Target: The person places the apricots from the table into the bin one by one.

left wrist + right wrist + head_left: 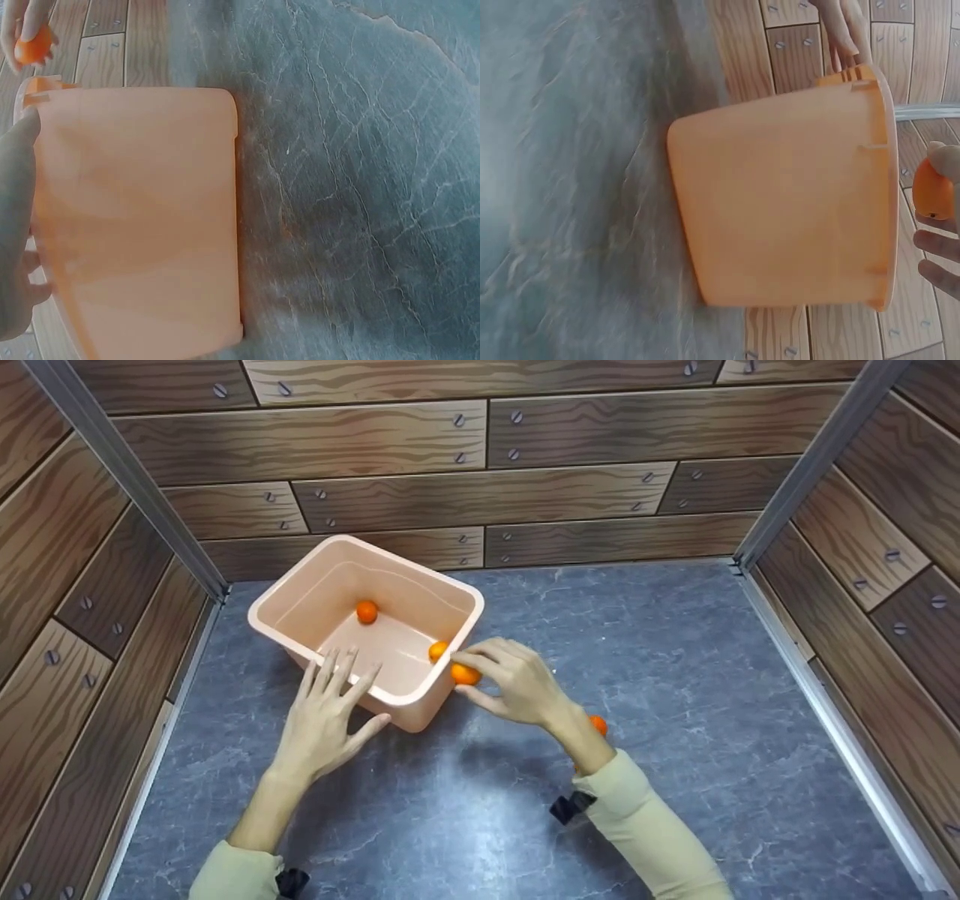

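A pale pink plastic bin (420,712) stands at an angle on the floor. My right hand (514,679) holds a small tangerine (466,675) between thumb and fingers, right at the bin's right rim. In the right wrist view that tangerine (932,191) is above the rim level. My left hand (319,727) rests on the near rim with straight, spread fingers. Inside the bin lie one tangerine (367,611) by the far wall and another (438,650) near the right wall. Another tangerine (598,725) on the floor is partly hidden behind my right wrist.
The grey marbled surface (645,645) carries the bin. Wood-patterned panels (570,435) enclose it at the back and both sides, with metal strips (832,712) along the edges. A sliver of orange shows under my right forearm.
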The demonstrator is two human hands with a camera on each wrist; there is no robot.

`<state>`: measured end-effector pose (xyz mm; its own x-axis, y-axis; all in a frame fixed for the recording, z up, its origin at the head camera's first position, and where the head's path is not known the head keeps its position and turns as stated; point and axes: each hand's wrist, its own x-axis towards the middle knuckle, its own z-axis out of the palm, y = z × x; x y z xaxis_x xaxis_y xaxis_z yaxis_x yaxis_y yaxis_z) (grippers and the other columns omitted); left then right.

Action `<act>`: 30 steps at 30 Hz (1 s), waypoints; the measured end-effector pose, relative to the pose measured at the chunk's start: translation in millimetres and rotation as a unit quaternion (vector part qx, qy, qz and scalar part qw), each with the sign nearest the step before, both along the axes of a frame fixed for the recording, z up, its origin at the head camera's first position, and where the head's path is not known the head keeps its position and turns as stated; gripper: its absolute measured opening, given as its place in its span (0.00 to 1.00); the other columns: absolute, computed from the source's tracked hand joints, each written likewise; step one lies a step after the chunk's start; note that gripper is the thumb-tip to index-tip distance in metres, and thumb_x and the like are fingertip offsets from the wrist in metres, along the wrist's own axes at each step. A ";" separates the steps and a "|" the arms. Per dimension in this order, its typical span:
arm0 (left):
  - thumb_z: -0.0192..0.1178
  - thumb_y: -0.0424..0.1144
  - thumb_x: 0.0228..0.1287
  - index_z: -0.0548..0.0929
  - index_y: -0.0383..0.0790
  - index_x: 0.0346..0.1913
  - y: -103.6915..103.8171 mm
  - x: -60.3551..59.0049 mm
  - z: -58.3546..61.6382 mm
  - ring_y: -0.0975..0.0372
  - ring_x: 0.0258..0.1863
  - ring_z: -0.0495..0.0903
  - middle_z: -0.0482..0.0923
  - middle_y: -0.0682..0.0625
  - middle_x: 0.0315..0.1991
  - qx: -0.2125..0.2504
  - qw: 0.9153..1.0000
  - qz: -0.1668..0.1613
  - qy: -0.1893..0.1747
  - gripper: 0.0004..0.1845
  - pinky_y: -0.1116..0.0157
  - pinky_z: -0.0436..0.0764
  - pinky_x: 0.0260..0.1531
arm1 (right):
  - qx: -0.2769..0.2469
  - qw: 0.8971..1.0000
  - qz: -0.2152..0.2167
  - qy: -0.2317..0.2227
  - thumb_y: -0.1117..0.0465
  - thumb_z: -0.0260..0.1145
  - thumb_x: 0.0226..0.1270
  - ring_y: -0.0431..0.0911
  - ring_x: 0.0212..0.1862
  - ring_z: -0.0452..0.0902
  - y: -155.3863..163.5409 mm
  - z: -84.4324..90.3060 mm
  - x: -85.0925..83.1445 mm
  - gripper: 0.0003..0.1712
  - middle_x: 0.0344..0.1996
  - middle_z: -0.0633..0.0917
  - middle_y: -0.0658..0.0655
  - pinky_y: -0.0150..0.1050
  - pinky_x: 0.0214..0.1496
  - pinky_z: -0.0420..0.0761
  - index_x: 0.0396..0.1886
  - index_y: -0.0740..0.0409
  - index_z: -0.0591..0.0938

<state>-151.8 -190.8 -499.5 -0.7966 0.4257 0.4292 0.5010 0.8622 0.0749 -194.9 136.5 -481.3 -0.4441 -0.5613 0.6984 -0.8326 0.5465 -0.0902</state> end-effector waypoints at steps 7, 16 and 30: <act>0.61 0.66 0.67 0.73 0.53 0.78 0.1 -0.1 -0.5 0.38 0.81 0.62 0.66 0.35 0.80 0.002 1.000 -0.003 0.005 0.40 0.39 0.59 0.82 | -0.001 1.000 0.009 0.012 0.49 0.75 0.67 0.46 0.47 0.87 -20.8 6.7 -13.7 0.23 0.47 0.91 0.52 0.40 0.52 0.88 0.58 0.53 0.88; 0.60 0.67 0.67 0.73 0.53 0.78 0.0 0.6 -1.4 0.37 0.81 0.63 0.66 0.35 0.80 -0.001 1.000 -0.005 0.010 0.40 0.39 0.59 0.82 | 0.046 0.999 -0.006 -0.001 0.45 0.71 0.72 0.47 0.47 0.88 -34.2 15.0 -28.9 0.23 0.47 0.91 0.54 0.39 0.53 0.88 0.59 0.52 0.88; 0.60 0.67 0.67 0.73 0.53 0.77 0.2 -1.0 -1.7 0.37 0.80 0.64 0.67 0.35 0.79 0.003 1.000 -0.005 0.020 0.40 0.39 0.60 0.82 | 0.077 0.997 -0.013 -0.028 0.44 0.70 0.72 0.48 0.48 0.87 -51.2 14.3 -40.5 0.25 0.48 0.90 0.54 0.41 0.55 0.88 0.61 0.52 0.87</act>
